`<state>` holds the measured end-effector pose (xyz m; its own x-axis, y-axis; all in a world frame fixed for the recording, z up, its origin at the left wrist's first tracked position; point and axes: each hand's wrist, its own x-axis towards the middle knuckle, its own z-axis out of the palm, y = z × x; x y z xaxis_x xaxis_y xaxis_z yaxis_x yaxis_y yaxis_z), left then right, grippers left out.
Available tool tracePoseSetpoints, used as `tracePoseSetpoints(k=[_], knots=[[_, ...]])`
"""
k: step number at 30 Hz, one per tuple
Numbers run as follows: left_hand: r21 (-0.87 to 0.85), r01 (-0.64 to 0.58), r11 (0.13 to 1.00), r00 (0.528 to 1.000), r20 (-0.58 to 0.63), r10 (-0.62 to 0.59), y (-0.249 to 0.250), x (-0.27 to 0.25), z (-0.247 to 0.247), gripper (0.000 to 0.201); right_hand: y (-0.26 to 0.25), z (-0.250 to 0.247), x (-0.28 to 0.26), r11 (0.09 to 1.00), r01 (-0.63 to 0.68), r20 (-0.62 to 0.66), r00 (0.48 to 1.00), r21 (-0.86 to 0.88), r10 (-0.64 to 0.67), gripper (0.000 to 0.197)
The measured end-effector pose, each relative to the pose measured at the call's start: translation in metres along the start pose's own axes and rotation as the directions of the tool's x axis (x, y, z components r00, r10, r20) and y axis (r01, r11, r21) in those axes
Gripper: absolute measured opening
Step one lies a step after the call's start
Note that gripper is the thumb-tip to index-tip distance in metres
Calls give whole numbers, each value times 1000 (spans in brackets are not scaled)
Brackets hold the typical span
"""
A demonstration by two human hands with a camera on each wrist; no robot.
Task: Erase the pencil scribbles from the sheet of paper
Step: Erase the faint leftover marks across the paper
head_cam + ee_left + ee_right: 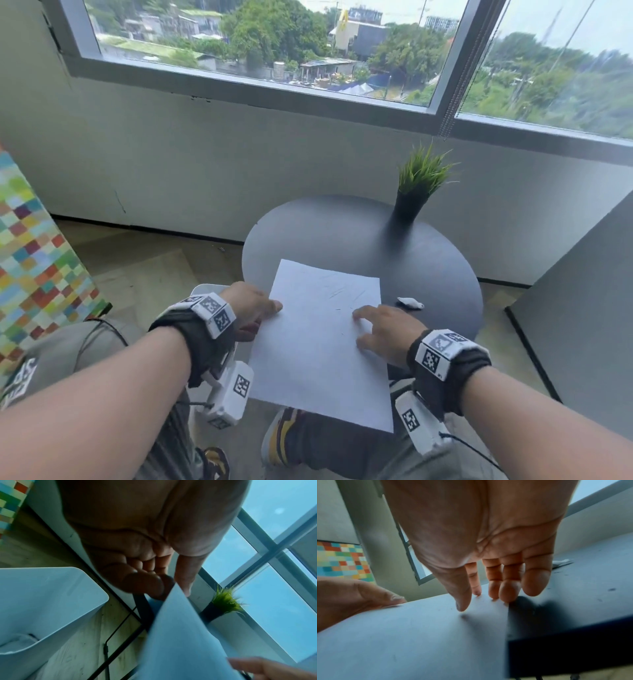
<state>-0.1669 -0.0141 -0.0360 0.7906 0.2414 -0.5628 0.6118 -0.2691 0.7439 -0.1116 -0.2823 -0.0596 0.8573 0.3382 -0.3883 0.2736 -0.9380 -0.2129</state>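
Green plant [422, 178] behind paper [318, 339]

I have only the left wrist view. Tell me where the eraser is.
Observer: The eraser lies on the round table, right of the sheet of paper, untouched.
Operator: Report the right hand.
Observer: The right hand rests spread fingertips on the sheet's right edge.
Operator: Say whether scribbles remain.
Observer: Faint pencil marks still show on the sheet's far half.
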Motion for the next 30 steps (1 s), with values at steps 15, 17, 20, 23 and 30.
tracePoseSetpoints(k=[15,17,20,23,30], knots=[[-323,-570,756,816,-110,568,62,-23,-26,10,27,-99,-22,520,220,-370,906,825,204,11],[-329,-609,722,789,-161,592,66,-25,-30,10,21,-107,-29,494,348,-471,870,797,148,9],[-263,-659,705,752,-197,629,63,-23,-33,21,12,-111,-36,480,437,-538,839,760,87,10],[-138,-612,778,790,-144,596,46,-18,-26,24,13,-96,-32,539,352,-466,880,765,87,19],[-112,-514,850,854,-154,496,48,-5,-28,23,21,-99,-16,576,329,-458,885,748,89,13]])
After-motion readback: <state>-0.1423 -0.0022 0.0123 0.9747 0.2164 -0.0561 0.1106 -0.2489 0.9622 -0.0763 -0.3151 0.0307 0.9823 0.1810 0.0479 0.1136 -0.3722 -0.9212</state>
